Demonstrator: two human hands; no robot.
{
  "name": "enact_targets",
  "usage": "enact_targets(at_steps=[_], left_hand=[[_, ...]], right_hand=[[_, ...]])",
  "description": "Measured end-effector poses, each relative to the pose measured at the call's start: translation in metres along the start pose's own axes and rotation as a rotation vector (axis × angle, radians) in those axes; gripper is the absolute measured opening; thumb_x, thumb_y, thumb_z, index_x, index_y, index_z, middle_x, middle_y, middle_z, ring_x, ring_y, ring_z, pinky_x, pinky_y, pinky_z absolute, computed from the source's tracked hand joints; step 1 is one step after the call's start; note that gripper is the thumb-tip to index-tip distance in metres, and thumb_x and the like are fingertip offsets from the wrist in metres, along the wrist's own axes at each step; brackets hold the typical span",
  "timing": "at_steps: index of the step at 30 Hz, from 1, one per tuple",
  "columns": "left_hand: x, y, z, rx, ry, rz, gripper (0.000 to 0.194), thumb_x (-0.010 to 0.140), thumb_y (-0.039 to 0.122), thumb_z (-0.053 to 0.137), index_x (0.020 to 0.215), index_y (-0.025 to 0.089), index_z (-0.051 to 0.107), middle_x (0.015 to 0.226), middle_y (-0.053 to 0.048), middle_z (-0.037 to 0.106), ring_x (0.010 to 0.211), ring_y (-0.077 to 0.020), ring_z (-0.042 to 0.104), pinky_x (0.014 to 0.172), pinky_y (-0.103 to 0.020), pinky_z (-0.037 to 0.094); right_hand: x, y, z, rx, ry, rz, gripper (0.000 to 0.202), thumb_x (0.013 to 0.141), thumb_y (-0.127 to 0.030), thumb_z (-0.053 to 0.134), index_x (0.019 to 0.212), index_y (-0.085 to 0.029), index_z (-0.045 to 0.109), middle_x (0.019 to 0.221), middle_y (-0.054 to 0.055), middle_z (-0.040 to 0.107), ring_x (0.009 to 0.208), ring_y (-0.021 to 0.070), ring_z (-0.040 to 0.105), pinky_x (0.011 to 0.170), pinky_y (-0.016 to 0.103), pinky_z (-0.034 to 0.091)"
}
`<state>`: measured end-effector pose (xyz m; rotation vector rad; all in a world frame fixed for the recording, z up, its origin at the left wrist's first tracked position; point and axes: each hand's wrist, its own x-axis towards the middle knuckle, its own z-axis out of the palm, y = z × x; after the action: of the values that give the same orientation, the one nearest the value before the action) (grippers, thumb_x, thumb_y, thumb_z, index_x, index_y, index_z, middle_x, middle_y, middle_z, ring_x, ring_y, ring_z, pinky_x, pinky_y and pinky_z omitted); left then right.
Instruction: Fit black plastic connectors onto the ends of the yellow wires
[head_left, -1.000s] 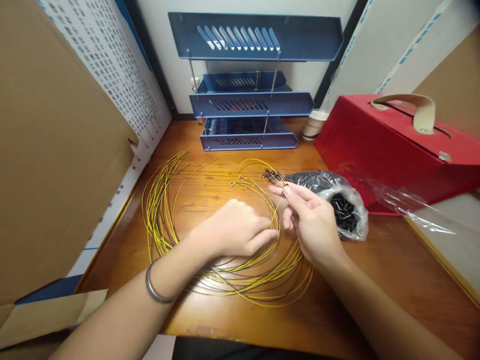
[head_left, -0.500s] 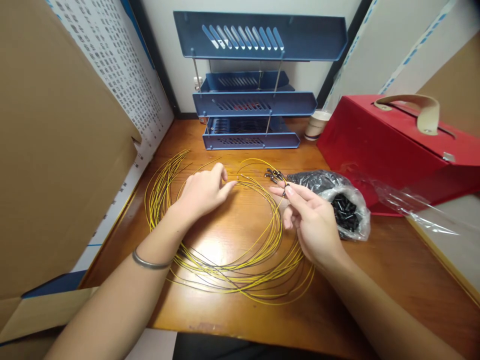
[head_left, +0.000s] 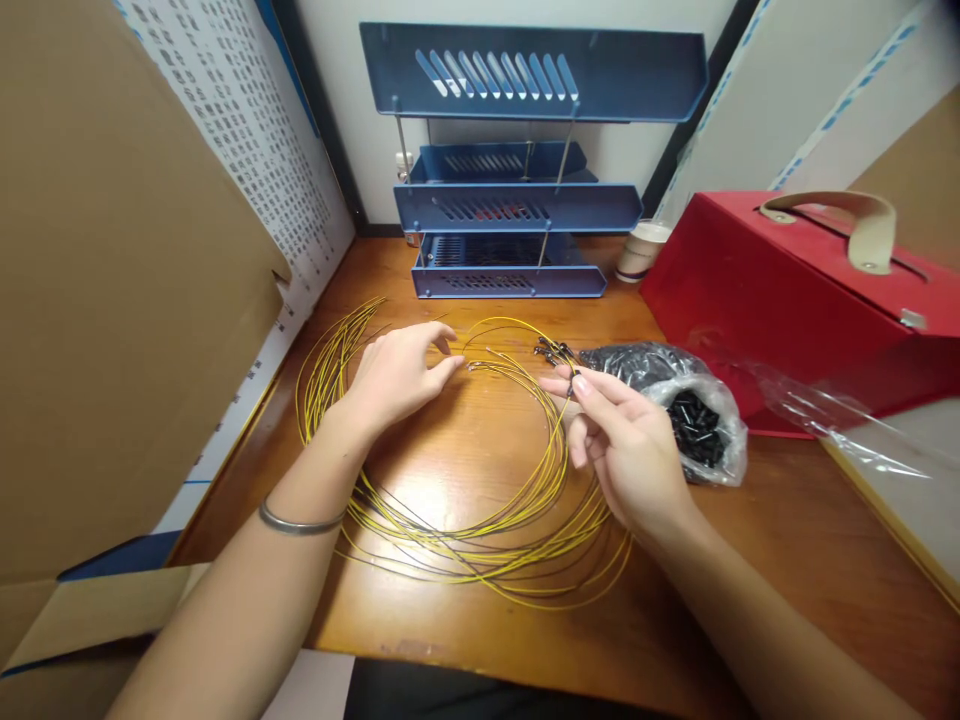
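Thin yellow and black wires (head_left: 517, 515) lie in large loose loops on the wooden table. Between thumb and fingers, my right hand (head_left: 634, 440) pinches a small black tubular piece (head_left: 574, 384) with a yellow wire running through it. My left hand (head_left: 401, 375) hovers over the back left of the loops, its thumb and forefinger apart with nothing visible between them. Just right of its fingertips are bare wire ends (head_left: 472, 366). Several black wire end pieces (head_left: 553, 350) lie behind my right fingers. Beside that hand, an open plastic bag (head_left: 733, 440) holds many small black tubes.
A blue tiered tray rack (head_left: 510, 282) stands at the back, with a paper cup (head_left: 642, 250) to its right. A red case (head_left: 757, 290) with a beige handle occupies the right side. Cardboard (head_left: 135, 300) rises along the left edge.
My left hand has drawn slightly left, away from the wire ends, and its thumb and forefinger have spread a little. My right hand keeps its pinch. The view has shifted slightly.
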<state>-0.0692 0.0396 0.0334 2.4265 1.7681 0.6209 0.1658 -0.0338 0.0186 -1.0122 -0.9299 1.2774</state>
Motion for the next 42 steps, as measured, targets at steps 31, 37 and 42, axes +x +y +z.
enact_targets(at_steps=[31, 37, 42], left_hand=[[-0.037, 0.077, 0.017, -0.299, -0.071, 0.528, 0.031, 0.099, 0.037, 0.05, 0.078, 0.018, 0.062, 0.066, 0.0, 0.064, 0.059, -0.0139, 0.058, 0.057, -0.027, 0.035], [-0.032, 0.071, 0.029, -0.252, 0.144, 0.415, 0.053, 0.101, 0.038, 0.046, 0.053, 0.017, 0.051, 0.045, 0.002, 0.048, 0.042, -0.0098, 0.038, 0.05, -0.027, 0.022], [-0.033, 0.07, 0.028, -0.316, 0.109, 0.404, 0.058, 0.097, 0.043, 0.052, 0.046, 0.016, 0.045, 0.041, 0.002, 0.043, 0.04, -0.0087, 0.036, 0.049, -0.027, 0.023]], right_hand=[[0.003, 0.001, 0.0, 0.004, 0.079, -0.024, 0.029, 0.087, -0.04, 0.074, 0.102, -0.015, 0.071, 0.12, 0.016, 0.074, 0.034, -0.004, 0.037, 0.034, 0.016, 0.02], [-0.001, 0.004, 0.002, -0.037, -0.005, -0.004, 0.032, 0.087, -0.043, 0.074, 0.103, -0.015, 0.07, 0.114, 0.016, 0.076, 0.034, -0.0015, 0.037, 0.034, 0.019, 0.022], [-0.002, 0.005, 0.004, -0.067, -0.037, 0.012, 0.034, 0.087, -0.043, 0.073, 0.103, -0.014, 0.069, 0.106, 0.014, 0.077, 0.033, -0.0007, 0.036, 0.034, 0.02, 0.023]])
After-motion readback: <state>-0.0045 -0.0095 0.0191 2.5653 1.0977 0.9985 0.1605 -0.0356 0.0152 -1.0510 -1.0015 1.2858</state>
